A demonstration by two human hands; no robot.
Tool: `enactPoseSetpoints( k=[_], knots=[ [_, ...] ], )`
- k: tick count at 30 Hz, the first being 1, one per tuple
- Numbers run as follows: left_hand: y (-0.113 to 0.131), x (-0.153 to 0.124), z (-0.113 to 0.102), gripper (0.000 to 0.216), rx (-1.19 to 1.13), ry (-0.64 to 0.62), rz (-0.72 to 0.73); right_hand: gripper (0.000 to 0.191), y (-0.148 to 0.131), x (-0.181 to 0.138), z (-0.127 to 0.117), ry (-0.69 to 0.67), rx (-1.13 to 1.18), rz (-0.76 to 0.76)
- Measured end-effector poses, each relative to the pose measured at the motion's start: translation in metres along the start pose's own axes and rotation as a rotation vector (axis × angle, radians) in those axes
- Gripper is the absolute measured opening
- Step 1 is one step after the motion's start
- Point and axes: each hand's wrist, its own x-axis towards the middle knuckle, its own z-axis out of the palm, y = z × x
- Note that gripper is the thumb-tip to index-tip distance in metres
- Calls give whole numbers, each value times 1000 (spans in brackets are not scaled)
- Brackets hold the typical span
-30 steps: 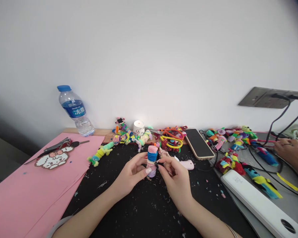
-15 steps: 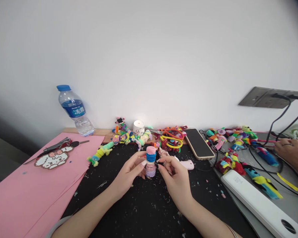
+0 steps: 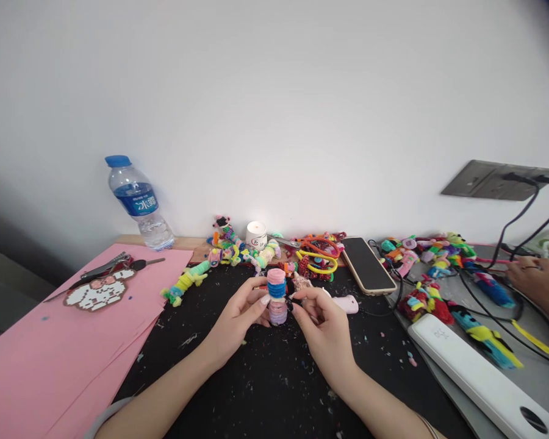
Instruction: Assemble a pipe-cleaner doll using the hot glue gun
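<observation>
A small figure of coiled pipe cleaners (image 3: 277, 290) stands nearly upright between my hands, pink on top, blue in the middle, pale pink and lilac below. My left hand (image 3: 244, 311) holds it from the left, its thumb against the middle. From the right, my right hand (image 3: 322, 320) has thumb and forefinger closed in a pinch at the figure's side. Something small and dark shows at those fingertips; whether it is a nail or a separate piece, I cannot tell. Behind the right hand lies a pale pink handled object (image 3: 346, 303), partly hidden.
Scissors (image 3: 320, 255), a white cup (image 3: 256, 235) and pipe-cleaner pieces (image 3: 187, 283) line the wall. A phone (image 3: 368, 265), white power bank (image 3: 480, 375) and cables lie right, near another person's hand (image 3: 531, 274). Pink sheets (image 3: 73, 360) and a water bottle (image 3: 139, 204) are left.
The coiled figure's top has tipped slightly to the left. Both hands keep almost the same grip and place.
</observation>
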Motion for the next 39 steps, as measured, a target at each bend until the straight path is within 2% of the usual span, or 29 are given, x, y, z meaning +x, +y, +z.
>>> enactPoseSetpoints(
  k=[9, 25, 32, 39],
  knots=[
    [1, -1, 1, 29, 10, -27, 4, 5, -1, 2, 0, -8, 38, 46],
    [0, -1, -1, 27, -37, -58, -2, 6, 0, 4, 1, -76, 238, 219],
    [2, -2, -2, 27, -39, -79, -7, 10, -2, 5, 0, -100, 305, 253],
    [1, -1, -1, 28, -46, -65, -19, 8, 0, 5, 1, -92, 280, 236]
  ],
)
